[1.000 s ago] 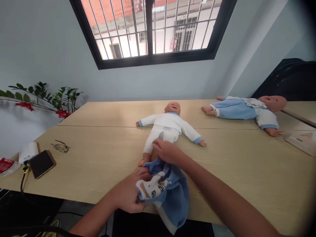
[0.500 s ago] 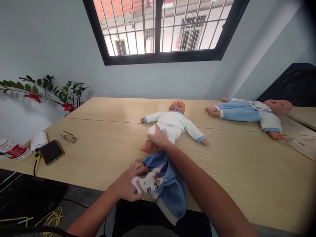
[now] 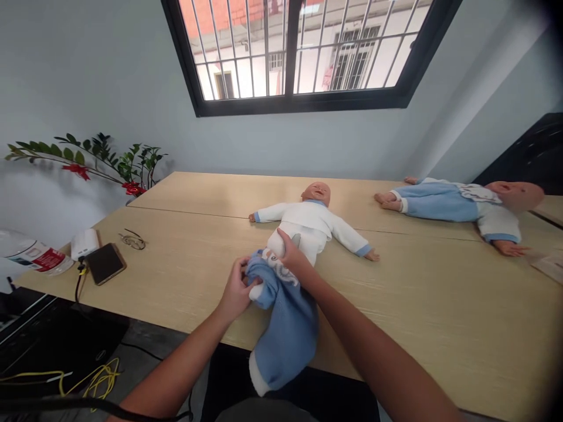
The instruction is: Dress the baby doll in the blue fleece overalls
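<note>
A baby doll [image 3: 308,220] in a white top with blue cuffs and white bottoms lies on its back, head toward the window. Blue overalls [image 3: 288,328] with white cuffs and a printed animal face are bunched around its lower leg, the far end hanging over the table's front edge. The fingers of my left hand [image 3: 237,290] are closed on the gathered blue cloth beside the foot. My right hand [image 3: 292,258] grips the doll's leg over its white bottoms, thumb uppermost, with its wrist beside the overalls. The doll's feet are hidden by cloth and hands.
A second doll [image 3: 440,202] in blue overalls lies at the right. On the left of the wooden table [image 3: 185,264] are glasses [image 3: 132,239], a phone [image 3: 105,264], a white device [image 3: 85,243] and a plastic bottle [image 3: 39,255]. A plant [image 3: 127,164] stands behind.
My left hand has moved up and away from me, carrying the bunched overalls onto the doll's foot, which was showing before. My right hand stays at the leg. The view has shifted slightly left.
</note>
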`<state>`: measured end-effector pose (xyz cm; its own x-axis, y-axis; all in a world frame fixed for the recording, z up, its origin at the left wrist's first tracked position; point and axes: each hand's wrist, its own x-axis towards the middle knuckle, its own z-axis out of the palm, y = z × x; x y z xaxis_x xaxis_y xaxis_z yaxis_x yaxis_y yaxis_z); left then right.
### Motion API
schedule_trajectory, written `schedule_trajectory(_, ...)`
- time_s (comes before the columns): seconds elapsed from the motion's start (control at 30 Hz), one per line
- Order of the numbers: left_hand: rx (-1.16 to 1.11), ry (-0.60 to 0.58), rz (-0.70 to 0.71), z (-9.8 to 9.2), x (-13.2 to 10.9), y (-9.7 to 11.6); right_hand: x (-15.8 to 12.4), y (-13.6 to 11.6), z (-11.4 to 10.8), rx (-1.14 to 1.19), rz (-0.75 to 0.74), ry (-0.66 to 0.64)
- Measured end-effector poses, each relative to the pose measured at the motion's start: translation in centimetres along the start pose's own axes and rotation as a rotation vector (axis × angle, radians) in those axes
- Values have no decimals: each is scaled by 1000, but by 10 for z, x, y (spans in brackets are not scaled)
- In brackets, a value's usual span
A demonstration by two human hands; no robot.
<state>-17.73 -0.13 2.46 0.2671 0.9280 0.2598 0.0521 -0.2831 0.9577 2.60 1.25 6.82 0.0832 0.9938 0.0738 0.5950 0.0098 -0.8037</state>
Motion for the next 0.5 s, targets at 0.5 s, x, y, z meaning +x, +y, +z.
schedule_trajectory(0.5,285,167,411,-7,-21,8,-7,7,11,301,33,200)
